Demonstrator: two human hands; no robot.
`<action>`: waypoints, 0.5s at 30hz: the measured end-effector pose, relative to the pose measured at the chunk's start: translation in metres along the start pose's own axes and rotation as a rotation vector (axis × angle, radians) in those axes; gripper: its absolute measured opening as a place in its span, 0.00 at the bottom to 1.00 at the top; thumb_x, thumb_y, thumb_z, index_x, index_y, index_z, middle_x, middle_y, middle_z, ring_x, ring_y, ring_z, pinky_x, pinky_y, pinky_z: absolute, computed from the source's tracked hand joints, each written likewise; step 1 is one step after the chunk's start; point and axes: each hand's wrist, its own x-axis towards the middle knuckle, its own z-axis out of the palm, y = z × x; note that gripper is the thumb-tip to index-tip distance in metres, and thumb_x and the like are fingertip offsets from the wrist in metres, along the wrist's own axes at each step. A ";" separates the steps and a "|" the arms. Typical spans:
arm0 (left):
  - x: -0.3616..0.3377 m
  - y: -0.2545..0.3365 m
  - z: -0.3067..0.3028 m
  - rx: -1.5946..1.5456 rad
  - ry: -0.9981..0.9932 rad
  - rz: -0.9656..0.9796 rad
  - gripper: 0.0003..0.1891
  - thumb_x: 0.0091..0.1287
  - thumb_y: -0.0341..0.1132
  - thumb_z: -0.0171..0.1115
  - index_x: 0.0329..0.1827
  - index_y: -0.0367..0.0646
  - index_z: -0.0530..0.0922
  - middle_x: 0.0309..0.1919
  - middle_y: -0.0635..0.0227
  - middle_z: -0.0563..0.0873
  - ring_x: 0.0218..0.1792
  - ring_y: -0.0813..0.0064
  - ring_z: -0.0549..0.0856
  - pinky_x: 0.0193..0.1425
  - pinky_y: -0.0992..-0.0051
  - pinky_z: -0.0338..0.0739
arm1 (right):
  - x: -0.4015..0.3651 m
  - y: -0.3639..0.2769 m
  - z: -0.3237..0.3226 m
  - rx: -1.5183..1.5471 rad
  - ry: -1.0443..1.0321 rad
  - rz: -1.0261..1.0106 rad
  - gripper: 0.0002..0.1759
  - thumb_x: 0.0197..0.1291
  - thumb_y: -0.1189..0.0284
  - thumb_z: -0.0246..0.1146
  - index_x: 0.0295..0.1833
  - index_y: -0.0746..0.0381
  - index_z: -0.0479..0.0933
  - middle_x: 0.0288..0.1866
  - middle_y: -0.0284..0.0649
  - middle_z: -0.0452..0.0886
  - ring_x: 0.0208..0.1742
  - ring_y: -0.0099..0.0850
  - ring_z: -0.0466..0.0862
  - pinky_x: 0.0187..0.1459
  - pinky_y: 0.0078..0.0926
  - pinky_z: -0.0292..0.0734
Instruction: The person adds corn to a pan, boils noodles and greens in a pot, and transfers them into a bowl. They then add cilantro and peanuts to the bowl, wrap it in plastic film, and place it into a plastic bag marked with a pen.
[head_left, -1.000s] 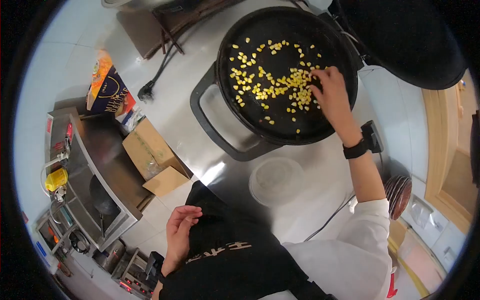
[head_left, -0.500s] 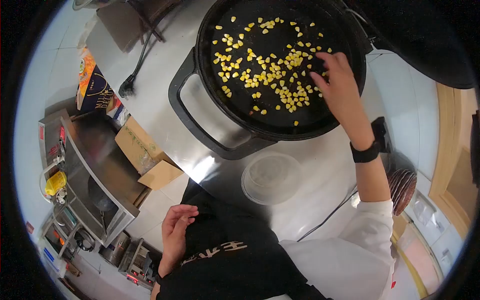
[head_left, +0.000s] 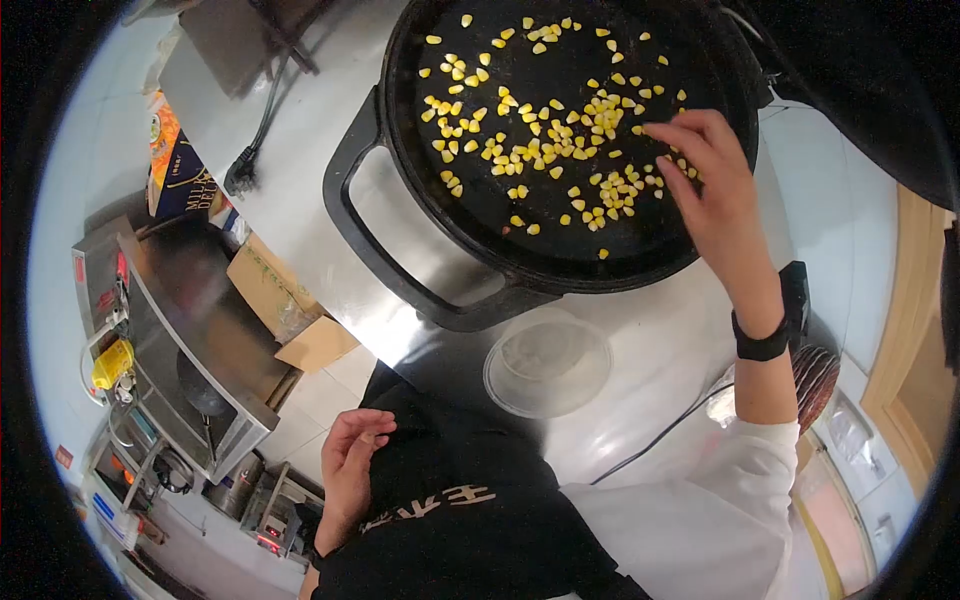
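Loose yellow corn kernels point(head_left: 545, 152) lie scattered across a round black pan point(head_left: 450, 215), which has a loop handle point(head_left: 345, 215) at its left. Over the pan's right side reaches my right hand point(head_left: 715, 175), its thumb and forefinger apart, close to some kernels. I see nothing held between those fingers. My left hand point(head_left: 350, 465) hangs low beside the black apron point(head_left: 450, 470), palm turned inward and fingers loosely bent, holding nothing. Below the pan sits a clear round plastic bowl point(head_left: 548, 367) on the steel worktop point(head_left: 640, 340).
At the right, the pan's raised black lid point(head_left: 860, 100) adjoins its rim. A black cord with a plug point(head_left: 245, 168) lies on the worktop at the left. An open cardboard box point(head_left: 315, 345) and a metal shelf unit point(head_left: 245, 420) stand beyond the worktop's left edge.
The view has shifted slightly, so the pan sits a little differently in it. My right hand has moved somewhat to the right and down in view; my left hand stays put.
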 end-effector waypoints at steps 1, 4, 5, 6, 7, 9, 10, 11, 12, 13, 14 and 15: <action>0.001 0.001 0.001 0.007 -0.008 -0.007 0.08 0.67 0.29 0.47 0.45 0.39 0.72 0.44 0.65 0.80 0.45 0.76 0.79 0.49 0.78 0.70 | 0.002 -0.005 0.003 0.020 -0.026 0.002 0.18 0.48 0.83 0.58 0.49 0.63 0.73 0.47 0.43 0.71 0.50 0.42 0.72 0.52 0.31 0.69; 0.003 0.004 0.002 0.012 -0.026 -0.011 0.08 0.67 0.29 0.47 0.46 0.39 0.72 0.44 0.65 0.80 0.45 0.76 0.79 0.50 0.78 0.70 | 0.000 -0.005 0.023 -0.001 -0.090 -0.055 0.19 0.49 0.83 0.57 0.50 0.64 0.72 0.51 0.44 0.71 0.53 0.42 0.71 0.54 0.30 0.68; 0.003 0.005 0.002 0.007 -0.037 -0.003 0.08 0.67 0.29 0.47 0.46 0.39 0.72 0.44 0.65 0.80 0.45 0.76 0.79 0.50 0.78 0.70 | -0.001 -0.007 0.020 -0.077 -0.096 -0.062 0.20 0.50 0.83 0.56 0.52 0.65 0.70 0.53 0.44 0.70 0.56 0.42 0.70 0.56 0.30 0.67; 0.004 0.005 0.001 0.009 -0.038 -0.001 0.08 0.67 0.29 0.47 0.46 0.39 0.72 0.44 0.65 0.80 0.45 0.76 0.79 0.50 0.78 0.70 | 0.001 -0.008 0.014 -0.077 -0.094 -0.061 0.20 0.50 0.83 0.56 0.52 0.65 0.70 0.53 0.44 0.70 0.56 0.42 0.70 0.56 0.30 0.67; 0.003 0.004 -0.001 0.022 -0.033 0.011 0.08 0.67 0.29 0.47 0.46 0.38 0.72 0.45 0.64 0.80 0.45 0.76 0.79 0.50 0.78 0.70 | 0.002 -0.007 0.004 -0.176 0.004 -0.025 0.19 0.50 0.82 0.57 0.50 0.66 0.71 0.54 0.43 0.71 0.56 0.41 0.70 0.56 0.30 0.67; 0.003 0.005 -0.002 0.033 -0.030 0.026 0.09 0.67 0.29 0.47 0.46 0.38 0.72 0.45 0.64 0.80 0.45 0.76 0.78 0.50 0.78 0.70 | 0.005 -0.007 -0.025 -0.217 0.125 -0.019 0.16 0.50 0.81 0.58 0.48 0.67 0.74 0.53 0.42 0.74 0.57 0.38 0.71 0.56 0.29 0.67; 0.003 0.006 -0.002 0.025 -0.041 0.022 0.09 0.67 0.29 0.47 0.46 0.39 0.72 0.45 0.64 0.80 0.45 0.76 0.78 0.50 0.78 0.70 | 0.005 -0.009 -0.046 -0.158 0.146 -0.048 0.15 0.50 0.80 0.59 0.46 0.67 0.75 0.53 0.42 0.75 0.57 0.36 0.72 0.57 0.29 0.66; 0.002 0.007 -0.002 0.015 -0.051 0.020 0.09 0.67 0.30 0.47 0.47 0.39 0.72 0.45 0.65 0.80 0.46 0.76 0.78 0.50 0.78 0.69 | -0.002 0.003 -0.079 -0.220 0.250 -0.100 0.16 0.53 0.81 0.57 0.49 0.66 0.74 0.52 0.41 0.76 0.55 0.33 0.73 0.56 0.29 0.66; 0.002 0.008 -0.002 0.011 -0.049 0.026 0.09 0.67 0.30 0.47 0.47 0.39 0.72 0.45 0.65 0.80 0.46 0.76 0.78 0.50 0.78 0.69 | -0.009 0.016 -0.117 -0.281 0.356 -0.156 0.17 0.55 0.81 0.56 0.53 0.66 0.73 0.52 0.41 0.77 0.53 0.30 0.74 0.56 0.29 0.67; 0.002 0.009 -0.002 0.024 -0.060 0.027 0.09 0.67 0.30 0.47 0.47 0.39 0.72 0.45 0.65 0.80 0.46 0.76 0.78 0.51 0.77 0.69 | -0.009 0.015 -0.158 -0.280 0.359 -0.163 0.17 0.55 0.81 0.56 0.53 0.66 0.73 0.52 0.41 0.77 0.53 0.30 0.74 0.56 0.29 0.67; 0.001 0.009 -0.003 0.039 -0.073 0.028 0.09 0.67 0.30 0.47 0.47 0.39 0.72 0.45 0.65 0.79 0.46 0.76 0.78 0.51 0.77 0.69 | -0.006 0.007 -0.201 -0.391 0.654 -0.269 0.17 0.57 0.74 0.57 0.52 0.66 0.70 0.43 0.41 0.76 0.45 0.33 0.75 0.49 0.29 0.69; 0.000 0.010 -0.004 0.036 -0.074 0.034 0.09 0.67 0.30 0.47 0.47 0.39 0.72 0.45 0.65 0.79 0.46 0.76 0.78 0.51 0.77 0.69 | 0.001 -0.003 -0.232 -0.501 0.951 -0.375 0.19 0.59 0.67 0.57 0.52 0.67 0.68 0.35 0.42 0.76 0.37 0.36 0.76 0.42 0.30 0.72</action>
